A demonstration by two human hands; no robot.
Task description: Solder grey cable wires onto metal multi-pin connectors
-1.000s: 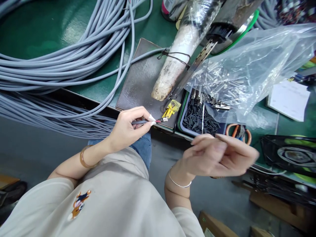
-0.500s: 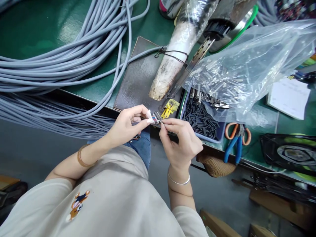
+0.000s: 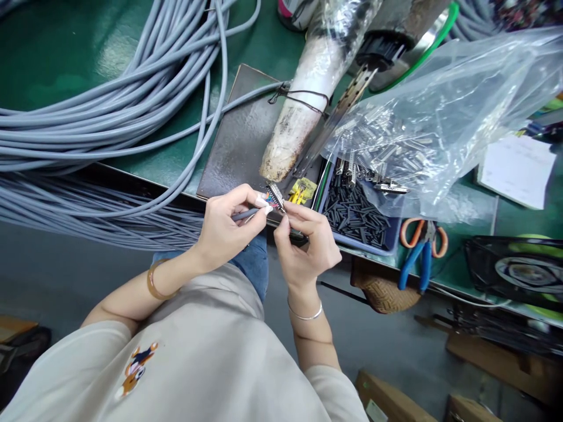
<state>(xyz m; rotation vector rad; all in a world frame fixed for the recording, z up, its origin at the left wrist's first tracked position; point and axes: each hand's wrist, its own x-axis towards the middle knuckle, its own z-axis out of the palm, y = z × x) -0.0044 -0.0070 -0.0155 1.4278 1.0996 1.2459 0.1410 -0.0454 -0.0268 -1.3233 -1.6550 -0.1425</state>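
My left hand [image 3: 226, 225] pinches the end of a thin grey cable [image 3: 244, 214] just in front of the bench edge, with coloured wire ends showing past the fingertips. My right hand [image 3: 305, 243] is closed on a small metal connector shell [image 3: 276, 196] held against those wire ends. The two hands meet fingertip to fingertip. Behind them a dark metal plate [image 3: 240, 146] lies on the green bench, with a small yellow clip [image 3: 301, 190] on it.
A big coil of grey cables [image 3: 109, 111] fills the left bench. A blue tray of black sleeves [image 3: 356, 214] sits right of the hands, under a clear bag of metal parts [image 3: 435, 123]. Blue-orange pliers [image 3: 417, 249], a wrapped white cylinder [image 3: 303, 111] and papers [image 3: 516, 170] lie around.
My right hand came in from the lower right, open and blurred, closed on the connector shell and brought it to the cable end. Both hands then rose slightly toward the plate.
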